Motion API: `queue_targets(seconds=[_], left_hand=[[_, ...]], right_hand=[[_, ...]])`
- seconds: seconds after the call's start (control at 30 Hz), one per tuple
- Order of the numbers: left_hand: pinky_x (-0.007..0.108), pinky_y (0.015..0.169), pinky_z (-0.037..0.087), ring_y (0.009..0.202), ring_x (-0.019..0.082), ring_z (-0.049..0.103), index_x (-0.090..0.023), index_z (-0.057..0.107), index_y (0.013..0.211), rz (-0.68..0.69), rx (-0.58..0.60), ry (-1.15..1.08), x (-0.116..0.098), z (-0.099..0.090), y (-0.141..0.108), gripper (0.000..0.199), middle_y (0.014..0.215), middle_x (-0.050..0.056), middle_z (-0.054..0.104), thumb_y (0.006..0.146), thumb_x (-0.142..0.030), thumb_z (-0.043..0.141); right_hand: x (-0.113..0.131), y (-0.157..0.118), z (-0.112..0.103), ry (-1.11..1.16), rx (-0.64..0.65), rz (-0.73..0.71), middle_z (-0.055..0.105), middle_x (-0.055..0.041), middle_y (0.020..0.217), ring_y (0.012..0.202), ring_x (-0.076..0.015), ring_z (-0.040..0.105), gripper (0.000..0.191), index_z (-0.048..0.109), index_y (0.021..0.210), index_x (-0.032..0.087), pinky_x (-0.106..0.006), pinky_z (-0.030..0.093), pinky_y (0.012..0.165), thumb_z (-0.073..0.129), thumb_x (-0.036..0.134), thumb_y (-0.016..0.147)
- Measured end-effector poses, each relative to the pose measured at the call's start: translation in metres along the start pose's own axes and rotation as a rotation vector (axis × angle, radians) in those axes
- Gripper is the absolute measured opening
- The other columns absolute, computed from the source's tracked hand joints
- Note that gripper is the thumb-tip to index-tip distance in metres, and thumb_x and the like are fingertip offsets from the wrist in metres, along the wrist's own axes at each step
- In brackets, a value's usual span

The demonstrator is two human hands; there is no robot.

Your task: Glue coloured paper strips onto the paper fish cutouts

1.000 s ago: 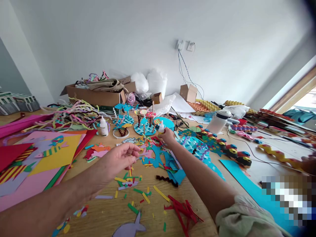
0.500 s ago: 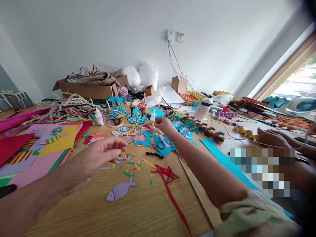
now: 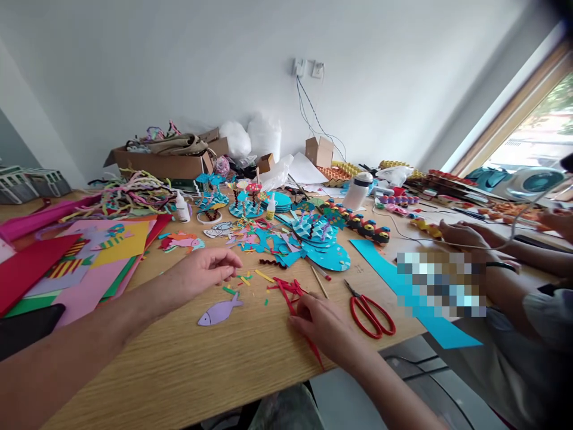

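Observation:
My left hand [image 3: 210, 267] hovers over the table with fingers loosely bent and apart, holding nothing. Just below it lies a purple paper fish [image 3: 219, 312] with a drawn eye and gill line. My right hand [image 3: 320, 325] is low at the tangled red paper strips [image 3: 286, 288], its thumb and bent fingers apart around one strip, partly covering it. To its right rest red-handled scissors [image 3: 369, 310], blades slightly spread. A thin wooden stick [image 3: 319, 282] lies just above this hand. Small paper scraps [image 3: 264, 275] are scattered between the hands.
Coloured paper sheets [image 3: 80, 292] cover the left side. Behind are glue bottles [image 3: 182, 209], blue paper cutouts [image 3: 259, 240], pipe cleaners [image 3: 134, 194] and a cardboard box [image 3: 161, 164]. A blue paper strip [image 3: 403, 292] crosses the right edge, near another person's hands [image 3: 465, 236].
My right hand has come back from beside the small glue bottle down to the red strips. The view has shifted, and the scissors now show. My left hand stays raised near the fish.

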State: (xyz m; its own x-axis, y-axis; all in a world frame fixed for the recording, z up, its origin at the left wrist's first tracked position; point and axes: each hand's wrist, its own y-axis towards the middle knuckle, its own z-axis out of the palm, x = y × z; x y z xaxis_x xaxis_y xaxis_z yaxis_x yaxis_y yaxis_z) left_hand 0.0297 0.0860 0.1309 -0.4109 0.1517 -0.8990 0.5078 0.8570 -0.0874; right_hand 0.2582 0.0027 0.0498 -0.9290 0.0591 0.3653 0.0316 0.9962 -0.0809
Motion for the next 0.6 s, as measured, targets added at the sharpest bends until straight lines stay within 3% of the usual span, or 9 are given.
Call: queue_targets(seconds=[0.23, 0.37, 0.47, 0.6], left_hand=[[0.024, 0.061, 0.041, 0.070, 0.016, 0.056, -0.018, 0.061, 0.074, -0.046, 0.007, -0.017, 0.006, 0.010, -0.002, 0.016, 0.072, 0.001, 0.063, 0.062, -0.028, 0.056], [0.025, 0.061, 0.041, 0.068, 0.015, 0.054, -0.018, 0.061, 0.076, -0.057, -0.004, -0.013, 0.014, 0.000, -0.005, 0.018, 0.072, 0.001, 0.061, 0.063, -0.030, 0.056], [0.025, 0.063, 0.040, 0.070, 0.015, 0.054, -0.017, 0.061, 0.080, -0.070, -0.012, -0.027, 0.022, -0.007, -0.008, 0.022, 0.074, 0.001, 0.061, 0.066, -0.033, 0.057], [0.025, 0.063, 0.041, 0.073, 0.016, 0.055, -0.017, 0.056, 0.099, -0.125, 0.068, -0.176, 0.031, 0.007, -0.025, 0.037, 0.084, 0.004, 0.061, 0.071, -0.041, 0.057]], right_hand=[[-0.001, 0.004, 0.017, 0.054, -0.095, 0.003, 0.060, -0.0031, 0.074, 0.071, -0.0160, 0.053, 0.010, 0.054, 0.067, 0.019, -0.024, 0.031, 0.061, 0.046, 0.020, 0.073], [0.003, 0.001, 0.008, 0.113, -0.129, -0.013, 0.058, -0.0033, 0.073, 0.068, -0.0156, 0.051, 0.010, 0.050, 0.064, 0.019, -0.025, 0.031, 0.059, 0.045, 0.017, 0.072], [0.016, -0.009, -0.002, 0.280, -0.157, -0.071, 0.055, -0.0018, 0.067, 0.063, -0.0147, 0.049, 0.011, 0.048, 0.064, 0.020, -0.025, 0.032, 0.058, 0.044, 0.021, 0.075], [0.040, -0.027, -0.004, 0.691, 0.064, -0.137, 0.048, 0.0020, 0.058, 0.056, -0.0110, 0.043, 0.011, 0.047, 0.063, 0.019, -0.022, 0.031, 0.052, 0.048, 0.024, 0.073]])
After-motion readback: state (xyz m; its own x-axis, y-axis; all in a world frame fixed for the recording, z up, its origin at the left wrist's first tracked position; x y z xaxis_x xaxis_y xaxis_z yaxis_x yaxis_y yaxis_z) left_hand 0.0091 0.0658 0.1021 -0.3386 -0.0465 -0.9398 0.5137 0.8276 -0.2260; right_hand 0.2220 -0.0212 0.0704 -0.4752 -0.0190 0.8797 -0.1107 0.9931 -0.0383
